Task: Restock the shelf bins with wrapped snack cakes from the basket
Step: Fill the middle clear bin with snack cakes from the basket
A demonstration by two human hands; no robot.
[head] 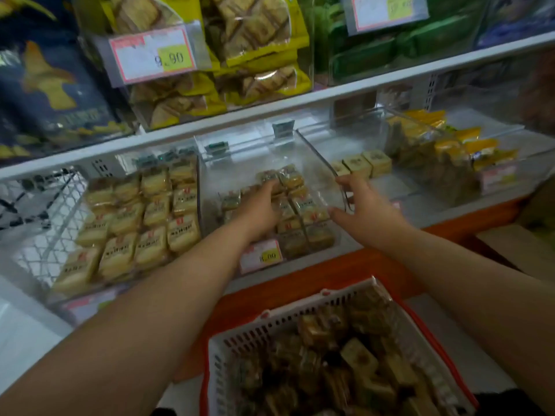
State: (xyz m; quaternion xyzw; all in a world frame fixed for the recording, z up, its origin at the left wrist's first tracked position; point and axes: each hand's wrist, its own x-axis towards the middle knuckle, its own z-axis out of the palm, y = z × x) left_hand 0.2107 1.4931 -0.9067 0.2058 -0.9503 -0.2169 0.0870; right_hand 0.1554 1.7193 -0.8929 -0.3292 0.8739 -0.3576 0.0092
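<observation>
From the head view, your left hand (260, 205) reaches into the middle bin (318, 163), fingers laid flat on the cakes (292, 202) there, pressing or settling them rather than gripping 1. Your right hand (365, 205) is spread loose at the bin's right wall, thumb near its edge; I cannot tell if it touches. You look to be mid-placement, tidying the stack. The bin is only part full, and the basket (270, 319) below holds plenty more. Next, I'd judge, you draw 1 hand back to the basket for another cake.
</observation>
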